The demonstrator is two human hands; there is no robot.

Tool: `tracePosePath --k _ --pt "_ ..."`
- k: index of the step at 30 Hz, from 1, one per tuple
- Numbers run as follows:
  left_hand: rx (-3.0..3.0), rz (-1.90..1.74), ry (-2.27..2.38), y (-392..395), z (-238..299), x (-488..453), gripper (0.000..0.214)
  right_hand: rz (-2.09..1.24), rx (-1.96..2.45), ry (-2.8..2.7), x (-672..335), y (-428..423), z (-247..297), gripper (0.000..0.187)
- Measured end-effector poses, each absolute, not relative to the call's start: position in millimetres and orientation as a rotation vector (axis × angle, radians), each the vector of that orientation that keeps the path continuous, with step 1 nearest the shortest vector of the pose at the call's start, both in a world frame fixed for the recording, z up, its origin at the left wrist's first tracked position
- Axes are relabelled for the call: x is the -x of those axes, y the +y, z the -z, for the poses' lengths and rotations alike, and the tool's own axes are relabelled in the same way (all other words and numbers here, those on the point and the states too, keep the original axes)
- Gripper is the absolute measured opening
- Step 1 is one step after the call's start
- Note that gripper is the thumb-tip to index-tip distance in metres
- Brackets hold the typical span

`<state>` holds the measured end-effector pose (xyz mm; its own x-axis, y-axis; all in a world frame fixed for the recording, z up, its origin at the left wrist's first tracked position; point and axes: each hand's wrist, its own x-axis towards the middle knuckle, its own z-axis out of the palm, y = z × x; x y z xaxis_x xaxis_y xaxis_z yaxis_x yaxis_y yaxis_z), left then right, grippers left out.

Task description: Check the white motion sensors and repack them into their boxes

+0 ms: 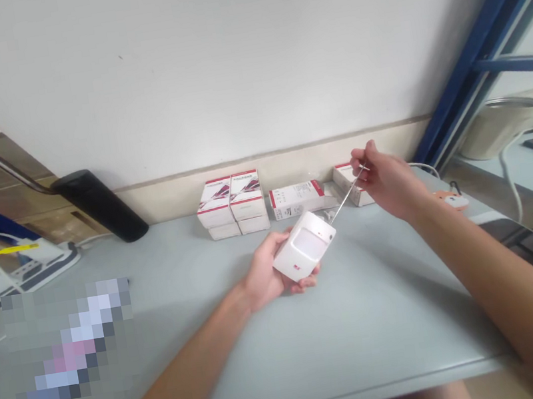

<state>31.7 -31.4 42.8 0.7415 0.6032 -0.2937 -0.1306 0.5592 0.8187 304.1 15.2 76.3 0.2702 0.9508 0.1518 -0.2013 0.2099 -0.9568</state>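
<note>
My left hand (267,273) is closed around a white plastic sensor unit (304,245) with a frosted window and a small red mark, held just above the grey table (377,323). My right hand (385,179) is pinched on the top of a thin metal screwdriver shaft (345,199). The shaft slants down to the left, and its tip meets the upper right corner of the sensor unit. The handle of the tool is hidden inside my fingers.
Several small white and red boxes (232,205) stand along the wall behind the hands. A black cylinder (100,205) with a metal handle lies at the back left, near a white device with cables (28,264). A blue shelf frame (476,51) rises at the right.
</note>
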Motion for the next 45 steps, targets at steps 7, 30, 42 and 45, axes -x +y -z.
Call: tracePosePath --k 7,30,42,45 --pt "-0.904 -0.373 0.602 -20 -51 -16 0.052 -1.049 0.940 -0.968 -311 13 -85 0.044" --pt "-0.940 -0.205 0.557 -7 -56 1 0.050 -0.956 0.895 -0.917 -356 25 -93 0.046" --pt "-0.950 -0.213 0.581 -13 -59 -3 0.049 -0.912 0.929 -0.950 -374 27 -88 0.046" --pt "-0.947 -0.238 0.584 -11 -55 3 0.046 -0.950 0.960 -0.891 -373 30 -80 0.041"
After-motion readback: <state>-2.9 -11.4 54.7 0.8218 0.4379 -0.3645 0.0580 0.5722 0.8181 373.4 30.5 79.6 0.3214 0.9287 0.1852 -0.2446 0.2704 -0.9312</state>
